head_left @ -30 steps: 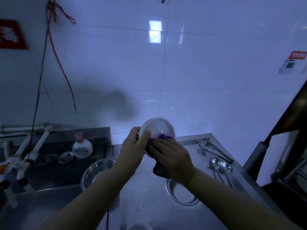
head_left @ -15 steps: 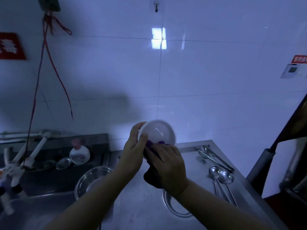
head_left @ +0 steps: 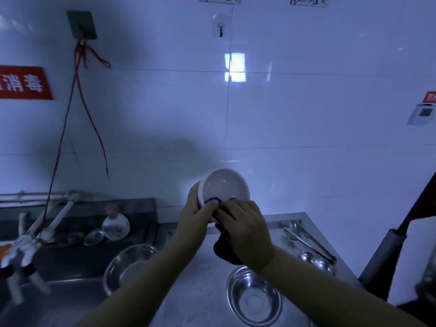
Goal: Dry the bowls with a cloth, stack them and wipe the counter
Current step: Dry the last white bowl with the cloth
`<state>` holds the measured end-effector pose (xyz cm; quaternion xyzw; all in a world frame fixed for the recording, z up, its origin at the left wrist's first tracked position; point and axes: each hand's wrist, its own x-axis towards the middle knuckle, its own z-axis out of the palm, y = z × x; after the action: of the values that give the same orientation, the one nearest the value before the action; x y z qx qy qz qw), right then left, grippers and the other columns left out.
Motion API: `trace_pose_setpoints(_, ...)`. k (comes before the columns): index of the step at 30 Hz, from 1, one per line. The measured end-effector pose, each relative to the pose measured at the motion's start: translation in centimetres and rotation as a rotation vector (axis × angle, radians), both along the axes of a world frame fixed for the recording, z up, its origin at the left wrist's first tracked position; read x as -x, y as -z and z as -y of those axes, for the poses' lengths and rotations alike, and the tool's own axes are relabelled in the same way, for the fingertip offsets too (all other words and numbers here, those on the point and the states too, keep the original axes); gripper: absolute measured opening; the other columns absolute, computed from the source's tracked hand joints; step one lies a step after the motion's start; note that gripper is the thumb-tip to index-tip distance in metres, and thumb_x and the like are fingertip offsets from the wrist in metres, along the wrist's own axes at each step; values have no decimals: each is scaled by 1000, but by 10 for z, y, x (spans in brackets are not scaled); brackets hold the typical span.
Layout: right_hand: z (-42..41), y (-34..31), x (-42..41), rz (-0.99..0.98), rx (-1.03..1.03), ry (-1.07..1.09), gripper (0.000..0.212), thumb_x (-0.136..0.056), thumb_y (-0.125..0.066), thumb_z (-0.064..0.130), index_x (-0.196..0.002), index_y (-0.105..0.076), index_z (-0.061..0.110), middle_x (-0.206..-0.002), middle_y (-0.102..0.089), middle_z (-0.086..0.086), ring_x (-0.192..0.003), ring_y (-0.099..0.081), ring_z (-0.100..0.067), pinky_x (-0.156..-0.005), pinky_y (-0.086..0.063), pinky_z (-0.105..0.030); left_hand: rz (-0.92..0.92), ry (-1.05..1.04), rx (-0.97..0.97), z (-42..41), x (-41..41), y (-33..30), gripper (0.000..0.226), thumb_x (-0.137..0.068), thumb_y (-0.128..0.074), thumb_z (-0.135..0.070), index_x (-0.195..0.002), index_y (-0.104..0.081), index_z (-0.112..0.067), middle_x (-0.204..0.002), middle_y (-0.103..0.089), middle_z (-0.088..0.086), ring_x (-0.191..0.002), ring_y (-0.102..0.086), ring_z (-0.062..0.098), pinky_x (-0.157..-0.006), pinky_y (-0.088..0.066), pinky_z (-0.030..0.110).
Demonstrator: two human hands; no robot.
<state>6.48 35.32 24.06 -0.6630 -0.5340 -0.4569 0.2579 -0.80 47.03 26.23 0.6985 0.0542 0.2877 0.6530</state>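
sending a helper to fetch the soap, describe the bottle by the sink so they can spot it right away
Start at the steel counter and look left to the dark sink basin. On the ledge behind it, under the red cords hanging on the wall, stands the soap bottle. It is squat, round and pale with a pink top, unlike the small flat metal dishes beside it.

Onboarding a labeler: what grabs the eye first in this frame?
The white bowl, held up at centre against the tiled wall, its opening tilted toward the camera; the left hand grips its rim while the right hand presses a dark purple cloth along the lower edge. Below, one steel bowl sits on the counter and another steel basin left of it. A red sign hangs far left on the wall.
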Motion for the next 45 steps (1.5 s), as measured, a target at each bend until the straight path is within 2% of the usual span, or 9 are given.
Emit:
trace_pose_setpoints(4, -7, 2, 19, -83, -100, -17, 30, -96, -55, 31, -104, -73, 9, -99, -73, -6, -87, -68, -19, -86, -53, -31, 123, -60, -128, 2, 3, -9, 34, -88, -45, -26, -121, -43, -35, -109, -51, -22, -95, -53, -5, -73, -49, 11)
trace_pose_setpoints(13, 26, -16, -42, 579, 381, -351, 13, -90, -66, 14, -100, -74, 17, -99, -72, -6, -91, -67, -22, -87, -51, -35, -194, 267, -455, -26, 18, -48, 38, -68, -49, -20, -101, -68, -26, -97, -68, -1, -92, -60, 17, -74, -49, 32)
trace_pose_setpoints(20, 5, -7, 1, 109, 12, -67, 24, -96, -51, 19, -109, -69, 10, -97, -71, -9, -83, -65, -23, -82, -50, -33, 30, -96, 10, 15, 15, -10, 31, -89, -55, -10, -111, -49, -31, -103, -57, -7, -89, -59, 7, -65, -52, 16)
trace_pose_setpoints(23, 0, 3, 22, -18, -60, -24, 27, -97, -53, 28, -107, -71, 11, -100, -72, -6, -86, -67, -20, -85, -52, -32, 103, -153, -47, 18, 12, -12, 25, -90, -46, -23, -112, -47, -36, -101, -54, -20, -86, -55, -4, -66, -51, 14)
trace_pose_setpoints(30, 33, 1, -16, 412, 184, -183, 16, -93, -62, 20, -102, -75, 16, -98, -74, -6, -88, -69, -19, -80, -56, -32, -37, 26, -372, -1, 20, -16, 33, -77, -46, -33, -109, -56, -35, -98, -61, -13, -89, -58, 10, -74, -53, 35)
trace_pose_setpoints(33, 39, -4, -32, 527, 286, -238, 14, -90, -67, 19, -103, -74, 19, -95, -73, -5, -86, -68, -20, -81, -54, -33, -166, 198, -394, -9, 15, -29, 37, -71, -49, -29, -105, -60, -34, -101, -64, -7, -90, -59, 12, -73, -52, 26)
trace_pose_setpoints(35, 34, -1, -27, 460, 258, -226, 13, -93, -63, 16, -104, -70, 16, -94, -71, -5, -82, -66, -21, -78, -53, -33, -156, 186, -328, -12, 13, -34, 38, -67, -49, -25, -101, -63, -35, -100, -65, -6, -90, -59, 11, -67, -50, 16)
trace_pose_setpoints(41, 10, 1, 15, 47, 11, -23, 23, -95, -52, 18, -107, -70, 10, -96, -71, -7, -83, -64, -21, -78, -49, -32, 65, -80, 13, 15, 12, -5, 36, -73, -52, -27, -109, -55, -31, -103, -60, -4, -91, -60, 12, -67, -51, 22)
trace_pose_setpoints(45, 0, 4, 28, -83, -19, -3, 25, -92, -61, 29, -106, -72, 11, -99, -73, -5, -86, -68, -19, -82, -56, -35, 126, -151, -26, 20, 11, -5, 39, -83, -44, -33, -121, -47, -31, -113, -55, -14, -97, -56, -2, -73, -50, 17)
